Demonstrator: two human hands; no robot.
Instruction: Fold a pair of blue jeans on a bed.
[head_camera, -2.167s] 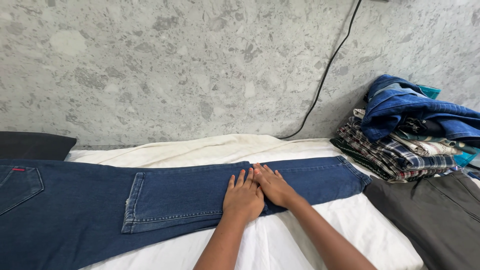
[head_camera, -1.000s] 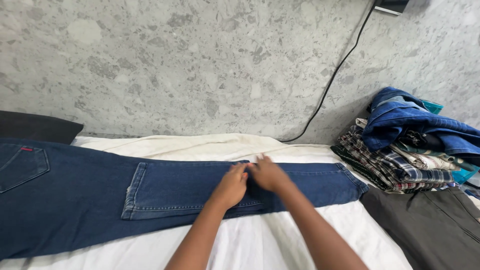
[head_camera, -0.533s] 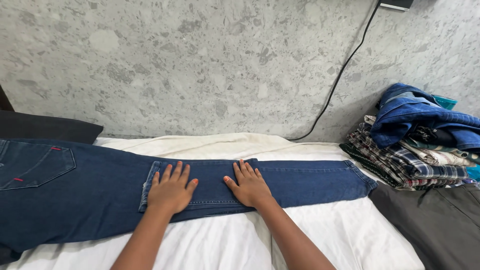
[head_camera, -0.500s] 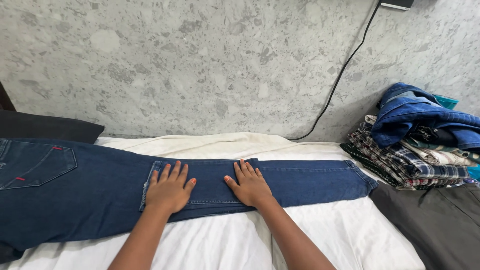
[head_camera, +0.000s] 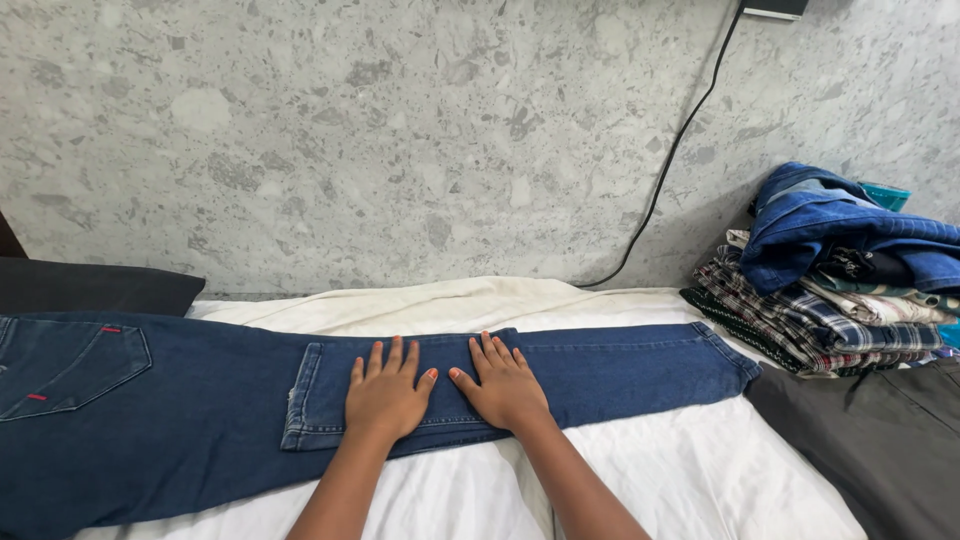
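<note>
While flat and gripping nothing, left hand (head_camera: 385, 398) and right hand (head_camera: 503, 384) on one pair of jeans (head_camera: 200, 410), lengthwise along bed's (head_camera: 680, 470) back edge, hem pointing right.

Person's own body, lower centre of the frame: two bare forearms, no sleeves in view. Left hand (head_camera: 385, 398) and right hand (head_camera: 503, 384) ungloved, five fingers each. No rings, watch, bracelets or bands were seen at the wrists. Fingernails were short and plain, unpainted.
</note>
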